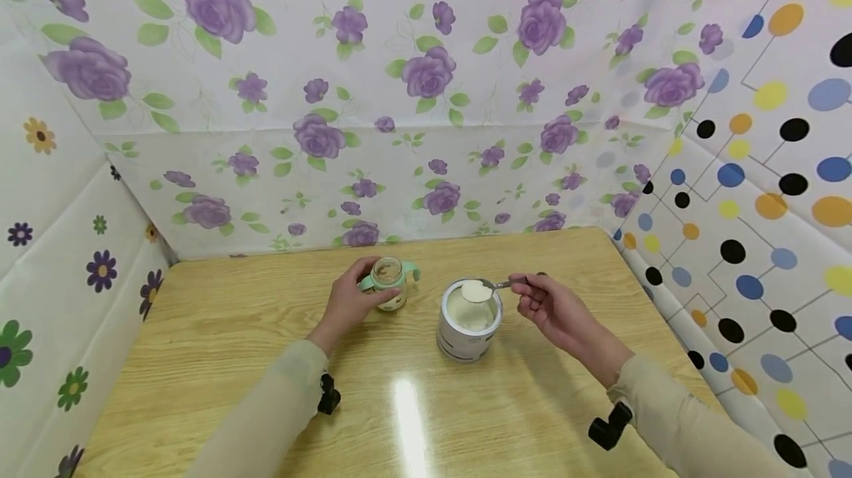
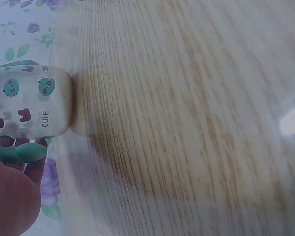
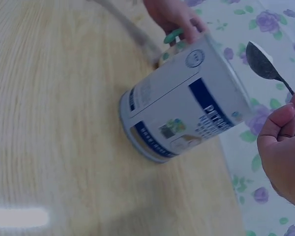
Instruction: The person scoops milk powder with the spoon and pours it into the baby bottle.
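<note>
My left hand [image 1: 347, 299] grips a small clear bottle [image 1: 394, 303] with green handles, its thumb across the front and fingers behind. The bottle's mouth is uncovered. Printed cartoons and the word CUTE show on its side [image 2: 32, 103] in the left wrist view. Between the hands stands an open white can [image 1: 461, 341], with pale powder [image 1: 469, 314] inside. My right hand [image 1: 555, 311] pinches the handle of a metal spoon [image 3: 261, 63]. Heaped with white powder [image 1: 476, 290], the spoon's bowl is over the can's opening. Blue labels mark the can's side in the right wrist view.
Both hands work above a wooden table [image 1: 266, 315]. A purple-flowered cloth [image 1: 373, 93] hangs behind its back edge, and a dotted cloth [image 1: 752, 241] lines the right. Bright light reflects off the tabletop near the front.
</note>
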Tool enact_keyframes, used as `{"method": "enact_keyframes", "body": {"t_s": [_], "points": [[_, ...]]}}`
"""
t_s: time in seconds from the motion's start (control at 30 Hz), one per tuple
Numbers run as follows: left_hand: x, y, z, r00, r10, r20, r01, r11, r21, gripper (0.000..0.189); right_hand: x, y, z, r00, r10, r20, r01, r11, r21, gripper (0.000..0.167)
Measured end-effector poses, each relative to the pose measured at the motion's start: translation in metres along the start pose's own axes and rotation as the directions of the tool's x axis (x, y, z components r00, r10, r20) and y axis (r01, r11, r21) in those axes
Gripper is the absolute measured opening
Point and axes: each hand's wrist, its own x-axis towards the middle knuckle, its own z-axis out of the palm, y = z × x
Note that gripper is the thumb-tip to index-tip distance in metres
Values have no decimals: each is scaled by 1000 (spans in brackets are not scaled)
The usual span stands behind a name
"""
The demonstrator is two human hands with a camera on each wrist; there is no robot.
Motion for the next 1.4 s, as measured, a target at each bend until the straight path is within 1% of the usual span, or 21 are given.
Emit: {"method": "enact_keyframes", "body": {"t_s": [0.17, 0.27, 0.33, 0.5, 0.63, 0.77, 0.97, 1.13, 1.27, 1.4], "points": [[-1, 2, -1, 1000, 2, 1, -2, 1000, -1, 70, 5, -13, 11, 999, -24, 28, 23, 999, 32, 46], [-1, 3, -1, 1000, 2, 1, -2, 1000, 0, 70, 11, -21, 19, 998, -38, 41, 36, 999, 32, 43], [-1, 4, -1, 1000, 3, 1, -3, 1000, 3, 70, 17, -26, 26, 999, -40, 36, 39, 999, 19, 41], [-1, 2, -2, 1000, 3, -4, -3, 1000, 10, 70, 37, -32, 49, 1000, -19, 5, 19, 1000, -24, 37], [-1, 0, -2, 1000, 9, -9, -9, 1000, 7, 69, 55, -31, 64, 1000, 13, 2, -13, 1000, -25, 38], [0, -2, -1, 1000, 20, -11, -20, 1000, 7, 69, 71, -28, 76, 1000, 27, -1, -28, 999, -36, 38], [1, -2, 1, 999, 30, -24, -30, 999, 12, 68, 92, -22, 87, 999, 34, 1, -34, 991, -126, 33], [1, -2, 1, 999, 34, -32, -34, 999, -2, 67, 107, -15, 94, 999, 41, -1, -40, 972, -232, 31], [1, -2, 1, 999, 36, -28, -36, 999, -12, 68, 117, -10, 98, 999, 42, 8, -37, 949, -314, 36], [0, -2, 1, 999, 30, -28, -31, 999, -12, 67, 124, -4, 100, 999, 39, 20, -29, 932, -362, 43]]}}
